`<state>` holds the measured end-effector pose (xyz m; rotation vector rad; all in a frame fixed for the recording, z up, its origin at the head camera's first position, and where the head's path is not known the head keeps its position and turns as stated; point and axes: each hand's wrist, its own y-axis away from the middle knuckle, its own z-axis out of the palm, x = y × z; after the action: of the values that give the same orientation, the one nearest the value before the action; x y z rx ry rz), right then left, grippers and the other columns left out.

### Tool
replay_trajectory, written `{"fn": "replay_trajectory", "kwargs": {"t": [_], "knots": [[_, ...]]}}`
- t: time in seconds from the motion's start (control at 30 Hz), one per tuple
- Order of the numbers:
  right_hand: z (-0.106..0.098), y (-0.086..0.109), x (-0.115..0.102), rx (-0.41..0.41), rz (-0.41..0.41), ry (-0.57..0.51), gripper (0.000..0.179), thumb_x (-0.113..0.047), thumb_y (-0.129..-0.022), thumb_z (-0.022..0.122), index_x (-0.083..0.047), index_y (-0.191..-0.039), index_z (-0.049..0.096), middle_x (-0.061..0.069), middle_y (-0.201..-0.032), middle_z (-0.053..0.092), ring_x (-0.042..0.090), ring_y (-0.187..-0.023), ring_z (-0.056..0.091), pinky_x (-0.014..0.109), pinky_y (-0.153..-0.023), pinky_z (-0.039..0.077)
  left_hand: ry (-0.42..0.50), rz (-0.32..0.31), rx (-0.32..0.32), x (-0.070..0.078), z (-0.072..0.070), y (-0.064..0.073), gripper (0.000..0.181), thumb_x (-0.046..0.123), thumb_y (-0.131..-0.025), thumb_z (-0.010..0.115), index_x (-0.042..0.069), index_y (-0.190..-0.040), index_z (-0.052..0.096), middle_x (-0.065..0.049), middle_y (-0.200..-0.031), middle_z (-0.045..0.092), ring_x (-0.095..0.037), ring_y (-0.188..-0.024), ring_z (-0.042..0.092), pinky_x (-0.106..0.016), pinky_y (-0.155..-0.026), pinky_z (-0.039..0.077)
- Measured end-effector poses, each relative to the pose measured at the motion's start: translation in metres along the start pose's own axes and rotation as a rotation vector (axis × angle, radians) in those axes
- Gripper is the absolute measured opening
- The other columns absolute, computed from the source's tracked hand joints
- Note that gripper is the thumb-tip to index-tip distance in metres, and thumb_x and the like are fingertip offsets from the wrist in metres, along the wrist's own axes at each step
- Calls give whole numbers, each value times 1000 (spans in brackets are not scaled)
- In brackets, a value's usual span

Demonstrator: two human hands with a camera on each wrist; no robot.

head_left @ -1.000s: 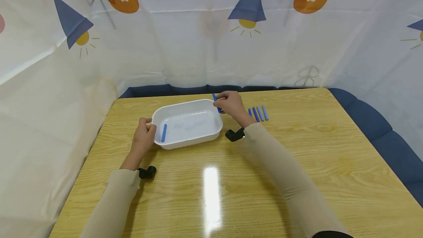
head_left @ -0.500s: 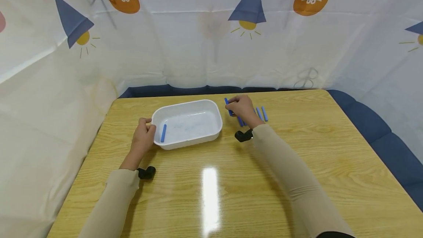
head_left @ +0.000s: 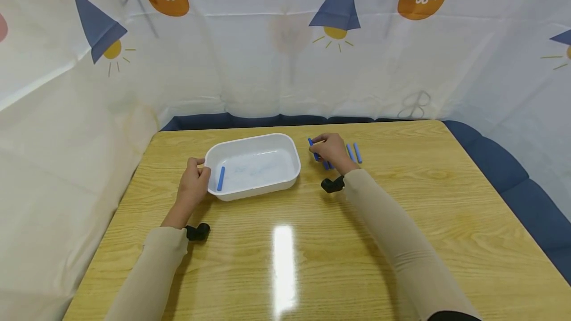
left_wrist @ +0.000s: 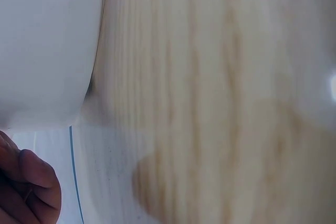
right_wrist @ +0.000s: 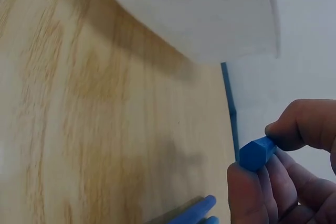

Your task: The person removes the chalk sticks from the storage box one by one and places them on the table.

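My left hand (head_left: 193, 185) grips the left end of a white tray (head_left: 254, 192), thumb at the rim. In the left wrist view its curled fingers (left_wrist: 39, 182) show beside the tray's outer wall (left_wrist: 47, 51). Inside the tray, near its left end, lies a blue stick (head_left: 220, 179). To the right of the tray, my right hand (head_left: 332, 150) pinches another blue stick (head_left: 311, 143) between thumb and fingers. The right wrist view shows the six-sided end of that held stick (right_wrist: 254, 155), apart from the tray.
Several more blue sticks (head_left: 358, 153) lie side by side on the wooden table (head_left: 401, 202), partly hidden by my right hand. Behind the table's far edge are a dark blue seat back (head_left: 250, 121) and a white printed curtain (head_left: 250, 73).
My right hand has moved right and slightly toward me with its blue stick, from the tray's right rim to beside the other sticks. My left hand and the tray have stayed put.
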<state>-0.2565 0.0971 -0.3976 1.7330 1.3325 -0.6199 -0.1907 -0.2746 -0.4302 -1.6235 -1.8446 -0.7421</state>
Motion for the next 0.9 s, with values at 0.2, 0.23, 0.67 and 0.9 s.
{"fn": "replay_trajectory", "kwargs": {"t": [0.2,0.23,0.67,0.9], "knots": [[0,-4,6,-9,20,82,36,-23,-87,68,-12,-120,64,7,-81,68,21,-67,63,36,-63,54,-2,-5,-11,1,-1,1,49,27,-97,32,1,-139,36,-17,-96,58,-28,-88,53,-32,-73,41],[0,-5,7,-13,19,93,36,-24,-87,67,-12,-121,64,7,-80,68,20,-65,62,35,-62,53,0,-9,-14,1,-1,1,50,27,-97,32,1,-139,35,-18,-96,58,-28,-89,53,-32,-73,41],[2,-9,19,7,-27,184,35,-23,-86,67,-8,-117,68,9,-87,70,16,-65,60,27,-55,50,5,-4,-15,2,-2,1,50,28,-98,32,1,-140,35,-20,-102,58,-30,-92,55,-34,-75,42],[1,-7,20,17,-16,189,33,-22,-86,67,-7,-115,69,10,-92,71,17,-69,62,28,-57,51,-1,-15,-12,3,-1,1,51,28,-97,32,1,-139,35,-16,-94,56,-27,-85,52,-31,-71,41]]}}
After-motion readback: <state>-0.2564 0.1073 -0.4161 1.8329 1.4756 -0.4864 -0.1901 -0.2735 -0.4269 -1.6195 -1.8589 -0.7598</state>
